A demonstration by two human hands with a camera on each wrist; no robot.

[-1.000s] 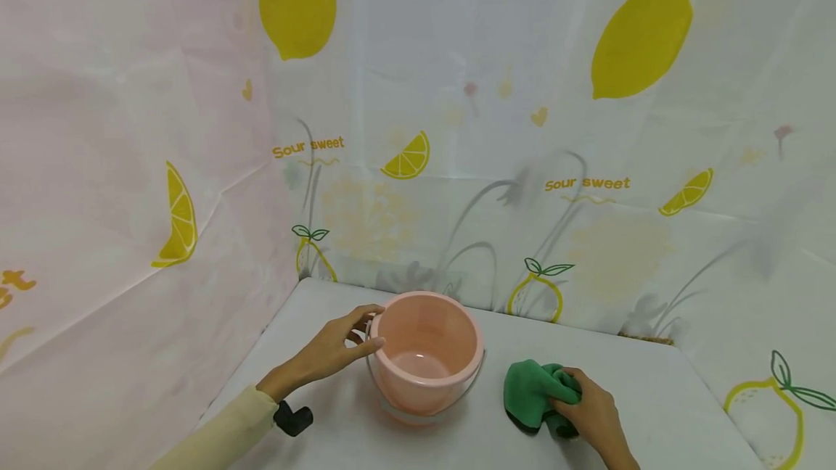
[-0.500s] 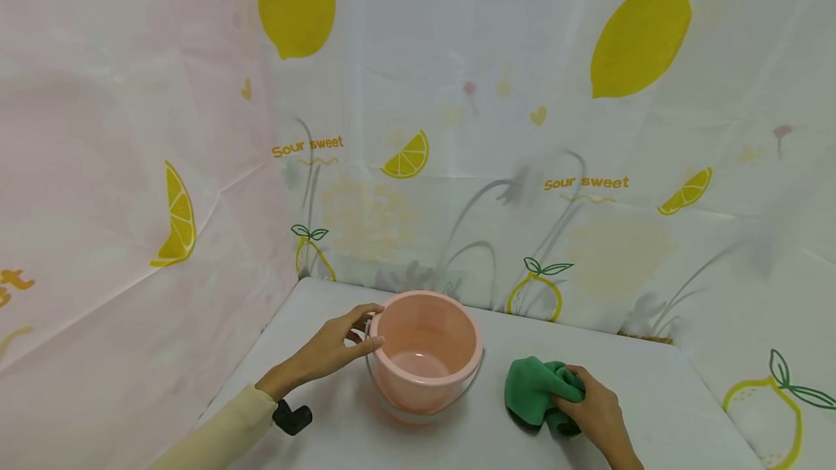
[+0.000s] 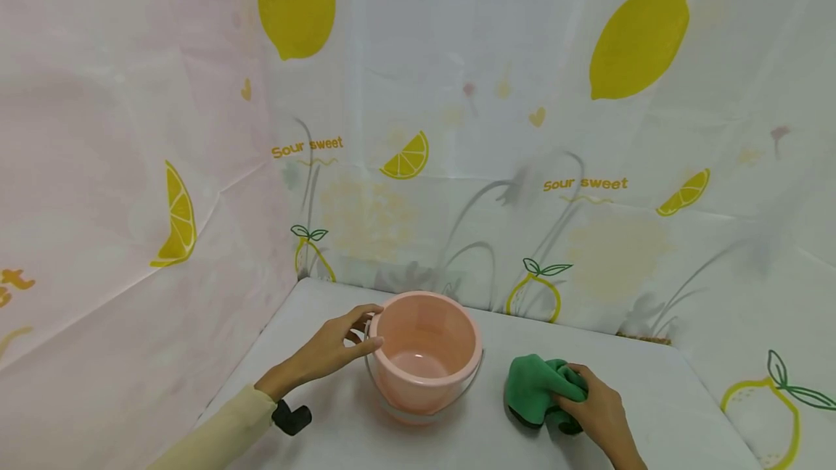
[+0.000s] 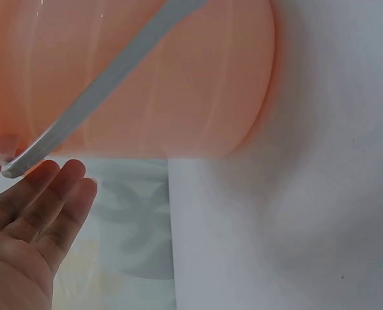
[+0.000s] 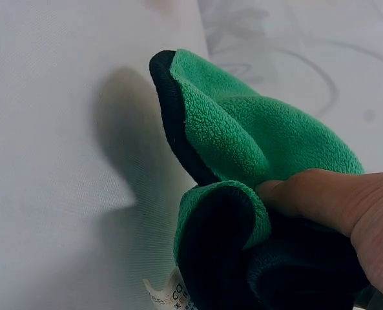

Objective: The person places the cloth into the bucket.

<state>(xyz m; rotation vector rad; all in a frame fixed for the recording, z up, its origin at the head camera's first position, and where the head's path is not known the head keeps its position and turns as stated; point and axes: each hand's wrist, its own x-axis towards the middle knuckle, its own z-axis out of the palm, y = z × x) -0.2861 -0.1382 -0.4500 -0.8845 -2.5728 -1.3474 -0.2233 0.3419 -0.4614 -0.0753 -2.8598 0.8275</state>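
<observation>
Left hand (image 3: 326, 347) holding the rim of a round pink plastic bucket (image 3: 418, 397), upright on the white worktop (image 3: 326, 441), right hand (image 3: 599, 408) gripping a bunched, black-edged, fuzzy green cloth (image 3: 532, 386), right of the bucket

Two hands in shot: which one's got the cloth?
The right hand: it grips the bunched green cloth. The left hand is instead at the rim of the pink bucket.
</observation>
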